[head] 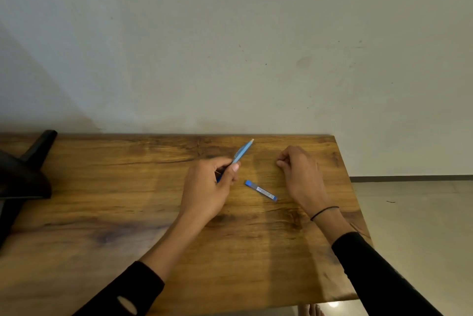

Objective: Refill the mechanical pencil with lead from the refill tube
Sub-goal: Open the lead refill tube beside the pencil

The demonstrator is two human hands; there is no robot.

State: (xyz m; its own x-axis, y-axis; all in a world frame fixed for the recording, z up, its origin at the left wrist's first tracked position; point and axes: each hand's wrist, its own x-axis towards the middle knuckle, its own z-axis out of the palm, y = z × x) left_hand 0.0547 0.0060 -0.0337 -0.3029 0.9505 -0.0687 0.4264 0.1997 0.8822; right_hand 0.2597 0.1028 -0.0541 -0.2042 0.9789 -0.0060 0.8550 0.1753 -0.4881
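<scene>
My left hand (208, 185) grips a light blue mechanical pencil (242, 152) near its lower end, and the pencil points up and to the right with its pale end toward the wall. A small blue lead refill tube (261, 190) with a white label lies flat on the wooden table (128, 213), between my two hands. My right hand (299, 172) rests on the table to the right of the tube, fingers curled in; whether something small is pinched between them I cannot tell.
A black stand-like object (23, 172) sits at the table's left edge. The wall rises right behind the table's far edge. The table's right edge drops to a tiled floor (414, 226).
</scene>
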